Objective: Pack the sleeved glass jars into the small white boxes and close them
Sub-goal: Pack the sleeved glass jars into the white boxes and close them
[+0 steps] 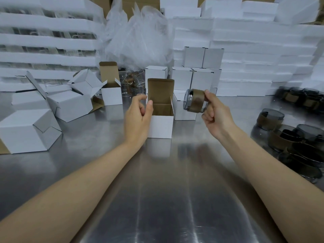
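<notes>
The right hand (215, 114) is pinching a sleeved glass jar (195, 100) by its brown band, holding it tipped on its side in the air at 2 o'clock from the open white box (161, 126). The left hand (138, 116) is hovering at the box's 9 o'clock, fingers loosely curled and gripping nothing, thumb at the rim (touching, or very nearly). The loading step seems to be beginning: the jar is needing to be aligned over the mouth and lowered in, with the upright lid (160, 90) waiting to be folded.
</notes>
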Demonstrator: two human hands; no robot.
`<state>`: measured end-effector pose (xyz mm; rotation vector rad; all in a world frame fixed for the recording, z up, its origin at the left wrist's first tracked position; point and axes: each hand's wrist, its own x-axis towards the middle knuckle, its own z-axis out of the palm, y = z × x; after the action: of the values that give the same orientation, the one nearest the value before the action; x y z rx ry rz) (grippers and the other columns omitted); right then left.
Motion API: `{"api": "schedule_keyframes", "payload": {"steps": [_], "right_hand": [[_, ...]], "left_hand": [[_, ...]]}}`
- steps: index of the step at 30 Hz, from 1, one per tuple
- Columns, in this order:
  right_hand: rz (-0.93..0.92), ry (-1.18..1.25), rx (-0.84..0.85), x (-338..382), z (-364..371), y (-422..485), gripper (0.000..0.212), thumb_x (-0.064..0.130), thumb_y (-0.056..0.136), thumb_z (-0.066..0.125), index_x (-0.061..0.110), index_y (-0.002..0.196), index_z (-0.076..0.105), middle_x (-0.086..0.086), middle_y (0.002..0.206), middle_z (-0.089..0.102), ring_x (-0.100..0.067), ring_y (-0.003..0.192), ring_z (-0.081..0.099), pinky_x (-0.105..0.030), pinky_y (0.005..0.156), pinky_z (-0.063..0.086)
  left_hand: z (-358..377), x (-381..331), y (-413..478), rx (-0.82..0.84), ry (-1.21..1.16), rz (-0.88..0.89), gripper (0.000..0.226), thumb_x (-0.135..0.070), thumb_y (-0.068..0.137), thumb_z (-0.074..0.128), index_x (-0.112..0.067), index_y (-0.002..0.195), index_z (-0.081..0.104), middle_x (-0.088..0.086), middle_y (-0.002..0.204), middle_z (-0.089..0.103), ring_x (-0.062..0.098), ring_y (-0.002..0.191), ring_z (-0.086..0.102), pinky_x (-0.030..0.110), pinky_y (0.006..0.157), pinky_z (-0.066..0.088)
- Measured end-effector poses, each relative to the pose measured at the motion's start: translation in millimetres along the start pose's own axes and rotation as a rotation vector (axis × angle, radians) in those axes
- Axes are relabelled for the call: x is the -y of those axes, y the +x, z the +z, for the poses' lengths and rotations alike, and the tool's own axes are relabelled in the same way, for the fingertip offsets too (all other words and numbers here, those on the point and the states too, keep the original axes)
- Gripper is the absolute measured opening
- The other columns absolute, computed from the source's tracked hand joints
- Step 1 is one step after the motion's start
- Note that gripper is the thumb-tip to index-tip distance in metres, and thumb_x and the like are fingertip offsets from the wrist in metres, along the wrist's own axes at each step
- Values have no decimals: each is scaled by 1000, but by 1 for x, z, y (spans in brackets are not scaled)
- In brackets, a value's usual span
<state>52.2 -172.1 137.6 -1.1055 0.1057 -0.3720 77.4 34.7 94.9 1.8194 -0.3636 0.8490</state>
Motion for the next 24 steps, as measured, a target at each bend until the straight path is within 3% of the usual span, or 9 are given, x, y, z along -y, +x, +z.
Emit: {"api": "schedule_keyframes", "payload": {"steps": [4, 8, 12, 16, 19, 24], "right_hand": [[-57, 12, -28, 8, 12, -11, 34, 27, 90, 67, 15, 63, 48, 3, 37, 26, -11, 37, 18, -25, 46, 13], [-162, 23, 43, 16, 30, -27, 42, 28, 92, 64, 16, 58, 42, 1, 41, 26, -13, 42, 19, -24, 48, 17], [-196, 103, 190, 18, 48, -44, 38, 31, 97, 54, 14, 64, 56, 2, 38, 38, -9, 35, 32, -18, 40, 25], [-296, -166, 275, 15, 55, -55, 33, 28, 98, 53, 7, 73, 53, -3, 49, 63, -13, 39, 57, -16, 42, 40], [-430, -396, 254, 11, 51, -56, 30, 22, 93, 62, 9, 67, 56, -4, 46, 62, -15, 36, 53, -17, 42, 40], [-642, -776, 122, 5, 46, -54, 31, 32, 85, 71, 12, 63, 62, 3, 38, 52, -7, 39, 44, -16, 56, 40]], "left_hand": [[2, 1, -1, 27, 6, 54, 20, -33, 98, 50, -20, 112, 53, -6, 64, 43, 8, 63, 45, 16, 59, 35], [3, -2, -4, 92, -12, 102, 21, -29, 97, 53, -20, 116, 51, -9, 62, 42, 4, 60, 44, 13, 57, 35], [2, -6, -5, 122, -19, 148, 27, -23, 96, 56, -17, 121, 50, -10, 63, 42, 5, 60, 45, 10, 56, 35], [2, -10, -6, 94, -1, 203, 32, -15, 93, 57, -10, 123, 47, -10, 61, 40, 5, 57, 43, 12, 55, 33], [2, -12, -8, 95, 6, 222, 35, -13, 92, 50, -6, 126, 43, -8, 60, 41, 3, 56, 43, 14, 53, 33], [1, -13, -10, 121, -14, 209, 39, -13, 93, 43, -13, 132, 37, 8, 65, 54, 13, 55, 43, 38, 55, 37]]}}
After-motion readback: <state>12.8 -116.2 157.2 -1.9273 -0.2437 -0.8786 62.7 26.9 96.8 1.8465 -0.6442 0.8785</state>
